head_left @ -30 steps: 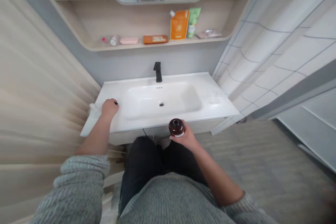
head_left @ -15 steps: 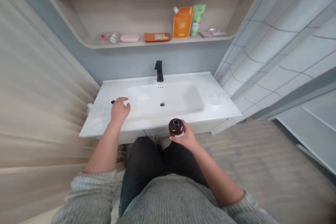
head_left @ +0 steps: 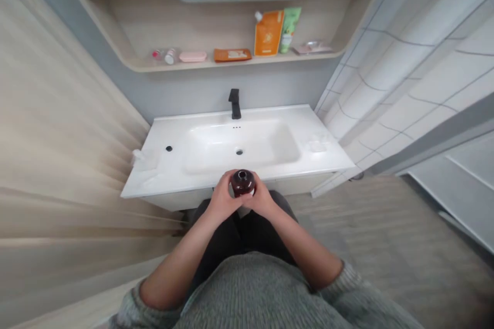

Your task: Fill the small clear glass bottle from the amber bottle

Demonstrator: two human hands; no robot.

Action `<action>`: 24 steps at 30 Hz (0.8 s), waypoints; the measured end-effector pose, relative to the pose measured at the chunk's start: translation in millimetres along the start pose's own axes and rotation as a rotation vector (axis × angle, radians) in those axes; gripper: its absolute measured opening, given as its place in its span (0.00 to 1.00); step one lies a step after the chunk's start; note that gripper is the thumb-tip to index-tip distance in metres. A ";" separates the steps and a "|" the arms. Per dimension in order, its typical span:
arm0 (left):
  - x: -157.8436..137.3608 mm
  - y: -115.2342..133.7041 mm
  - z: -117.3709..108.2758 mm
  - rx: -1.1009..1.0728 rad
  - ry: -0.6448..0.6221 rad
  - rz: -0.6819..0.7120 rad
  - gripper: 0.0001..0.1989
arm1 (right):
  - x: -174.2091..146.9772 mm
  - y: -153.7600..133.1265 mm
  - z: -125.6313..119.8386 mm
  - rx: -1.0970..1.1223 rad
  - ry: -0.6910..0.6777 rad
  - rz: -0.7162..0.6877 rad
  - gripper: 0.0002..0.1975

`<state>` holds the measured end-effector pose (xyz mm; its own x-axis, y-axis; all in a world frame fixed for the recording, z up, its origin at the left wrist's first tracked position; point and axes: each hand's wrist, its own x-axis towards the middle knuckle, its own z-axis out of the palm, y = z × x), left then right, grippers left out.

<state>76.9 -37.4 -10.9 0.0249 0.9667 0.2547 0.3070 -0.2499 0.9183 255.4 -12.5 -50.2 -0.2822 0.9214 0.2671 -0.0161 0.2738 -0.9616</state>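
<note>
Both my hands are wrapped round a dark brown bottle (head_left: 243, 181) in front of the sink's near edge. Its round neck opening faces up and has no cap on it. My left hand (head_left: 223, 200) grips the bottle's left side, and my right hand (head_left: 263, 199) grips its right side. Part of a white label shows low on the bottle between the hands; the rest of its body is hidden. On the counter's left side lies a small round black piece (head_left: 169, 148), apart from both hands.
Ahead is the white sink (head_left: 216, 162) with a black faucet (head_left: 234, 104). A clear dish (head_left: 317, 146) sits on the right, crumpled clear plastic (head_left: 144, 159) on the left. Above, a shelf (head_left: 185, 66) holds an orange pouch (head_left: 268, 34), a green tube (head_left: 289, 30) and other toiletries.
My left hand has come from the counter's left side, beside the black piece, to the bottle and closed on it. My right hand has brought the bottle slightly left.
</note>
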 end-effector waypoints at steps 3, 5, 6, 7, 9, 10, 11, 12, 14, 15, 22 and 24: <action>-6.6 4.2 8.5 -0.003 0.103 -0.058 0.40 | -5.4 1.5 8.3 0.071 -0.065 -0.007 0.62; -10.6 5.4 11.0 -0.008 0.153 -0.097 0.40 | -9.5 1.7 9.9 0.087 -0.140 -0.005 0.69; -11.8 5.6 10.5 -0.010 0.168 -0.108 0.39 | -11.3 1.6 8.2 0.079 -0.172 -0.009 0.71; -12.3 5.4 8.7 -0.011 0.178 -0.113 0.39 | -12.5 1.4 4.0 0.064 -0.201 -0.016 0.72; -11.3 3.6 1.5 -0.011 0.193 -0.108 0.39 | -12.6 1.4 -13.7 0.026 -0.239 -0.021 0.71; -9.8 1.9 -3.5 -0.009 0.203 -0.105 0.39 | -11.0 1.9 -27.7 0.006 -0.232 -0.019 0.67; -7.8 -0.4 -9.2 -0.004 0.218 -0.106 0.40 | -8.2 2.8 -45.3 -0.019 -0.200 -0.012 0.60; -5.4 -3.2 -15.4 0.003 0.235 -0.107 0.40 | -4.2 4.1 -66.1 -0.050 -0.122 -0.006 0.51; 0.2 -10.3 -27.8 0.009 0.268 -0.108 0.40 | 7.0 8.1 -114.8 -0.145 0.145 -0.002 0.35; 3.1 -14.2 -33.7 0.006 0.284 -0.105 0.40 | 13.9 10.5 -141.0 -0.219 0.307 -0.003 0.31; 15.2 -34.5 -60.3 -0.020 0.418 -0.095 0.40 | 66.1 28.8 -280.4 -0.686 1.009 0.069 0.53; 14.2 -36.4 -64.5 -0.011 0.434 -0.096 0.39 | 78.2 35.3 -295.1 -0.728 1.007 0.117 0.58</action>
<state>4.7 -18.1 -21.1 -0.4056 0.8733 0.2700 0.2785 -0.1632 0.9465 515.9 150.6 -44.9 0.6186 0.6637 0.4206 0.5846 -0.0310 -0.8108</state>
